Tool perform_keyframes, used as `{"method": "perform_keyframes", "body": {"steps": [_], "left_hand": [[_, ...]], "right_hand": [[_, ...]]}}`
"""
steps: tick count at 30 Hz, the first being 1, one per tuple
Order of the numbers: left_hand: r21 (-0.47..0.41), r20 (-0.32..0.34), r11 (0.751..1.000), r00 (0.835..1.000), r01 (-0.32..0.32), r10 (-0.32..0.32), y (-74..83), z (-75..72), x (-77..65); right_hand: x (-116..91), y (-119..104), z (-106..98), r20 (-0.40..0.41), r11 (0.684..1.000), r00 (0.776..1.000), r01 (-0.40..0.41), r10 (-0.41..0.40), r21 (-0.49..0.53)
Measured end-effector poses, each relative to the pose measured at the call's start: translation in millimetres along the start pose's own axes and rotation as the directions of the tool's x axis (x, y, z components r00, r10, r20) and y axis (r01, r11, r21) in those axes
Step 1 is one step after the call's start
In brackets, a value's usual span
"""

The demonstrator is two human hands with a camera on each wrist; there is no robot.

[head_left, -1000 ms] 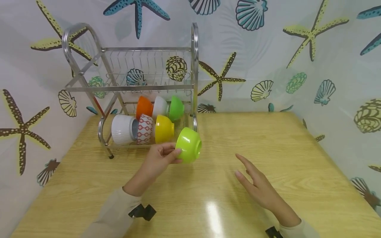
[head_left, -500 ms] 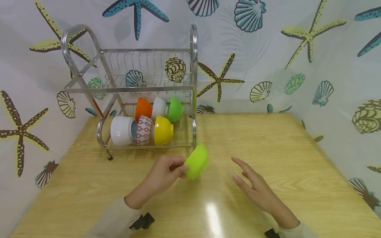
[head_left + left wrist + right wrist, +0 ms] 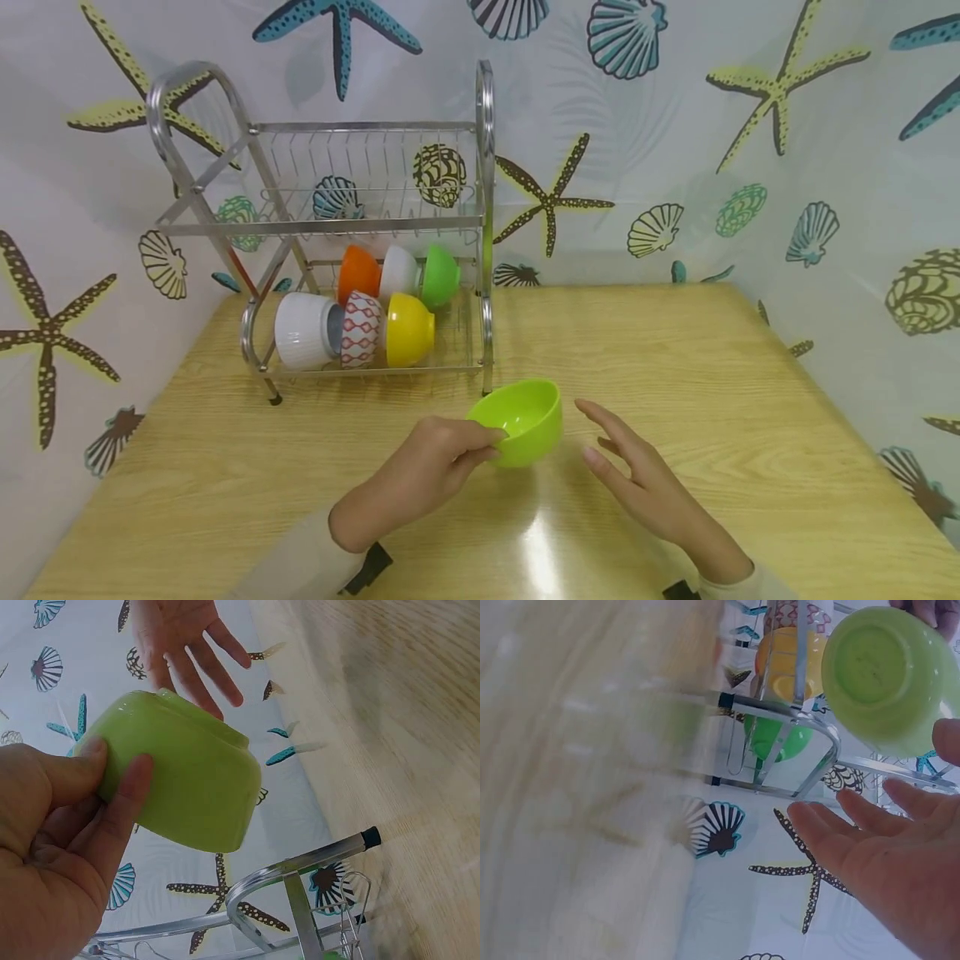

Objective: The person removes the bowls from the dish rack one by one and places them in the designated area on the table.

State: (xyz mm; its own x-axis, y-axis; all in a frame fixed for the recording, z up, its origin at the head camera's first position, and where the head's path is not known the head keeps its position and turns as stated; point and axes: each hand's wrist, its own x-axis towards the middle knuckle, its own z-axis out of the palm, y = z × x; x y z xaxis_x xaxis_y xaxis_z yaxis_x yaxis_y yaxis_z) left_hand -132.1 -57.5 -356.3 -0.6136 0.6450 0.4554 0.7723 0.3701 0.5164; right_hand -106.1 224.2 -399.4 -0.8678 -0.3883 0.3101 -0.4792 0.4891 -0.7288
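Observation:
A lime-green bowl (image 3: 531,433) is held above the table, its mouth facing up and tipped a little. My left hand (image 3: 427,471) pinches the bowl's left rim between thumb and fingers; the left wrist view shows the thumb and a finger against the bowl (image 3: 187,776). Just right of the bowl is my right hand (image 3: 637,479), fingers extended and apart from it. In the right wrist view the bowl's round foot (image 3: 874,667) faces the camera, above the spread fingers of the right hand (image 3: 900,855).
A two-tier metal dish rack (image 3: 322,225) stands at the back left. Its lower tier holds several bowls on their sides, among them a yellow bowl (image 3: 410,331), a red-patterned bowl (image 3: 361,331) and an orange bowl (image 3: 358,273). A patterned sheet (image 3: 675,125) hangs behind the wooden table (image 3: 660,342).
My left hand has brought the lime-green bowl toward me and rightward, away from the rack, turning it from its side to mouth up. My right hand has shifted slightly left.

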Motion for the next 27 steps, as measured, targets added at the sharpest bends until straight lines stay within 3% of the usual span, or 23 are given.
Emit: {"method": "perform_keyframes", "body": {"steps": [5,9,14,19,22,27], "left_hand": [[0.065,0.030,0.997,0.998,-0.051,0.049,-0.4,0.3,-1.0],[0.185,0.089,0.976,0.991,-0.117,0.102,0.0,1.6,-2.2],[0.314,0.147,0.929,0.977,-0.197,0.157,1.2,3.3,-3.8],[0.347,0.170,0.900,0.961,-0.264,0.216,-0.1,5.8,-6.2],[0.355,0.163,0.886,0.953,-0.298,0.255,-1.4,7.8,-7.1],[0.355,0.160,0.873,0.942,-0.334,0.295,-2.9,10.1,-9.4]], "right_hand": [[1,-7,0,-0.017,0.999,0.999,0.036,-0.035,0.038],[0,-11,1,-0.045,0.997,0.996,0.072,-0.072,0.005],[-3,-15,3,-0.048,0.990,0.996,0.075,-0.082,-0.121],[-7,-20,8,-0.021,0.961,0.991,0.120,-0.129,-0.248],[-8,-22,11,-0.018,0.933,0.975,0.207,-0.222,-0.295],[-7,-23,14,-0.031,0.861,0.913,0.373,-0.407,-0.346]]}}
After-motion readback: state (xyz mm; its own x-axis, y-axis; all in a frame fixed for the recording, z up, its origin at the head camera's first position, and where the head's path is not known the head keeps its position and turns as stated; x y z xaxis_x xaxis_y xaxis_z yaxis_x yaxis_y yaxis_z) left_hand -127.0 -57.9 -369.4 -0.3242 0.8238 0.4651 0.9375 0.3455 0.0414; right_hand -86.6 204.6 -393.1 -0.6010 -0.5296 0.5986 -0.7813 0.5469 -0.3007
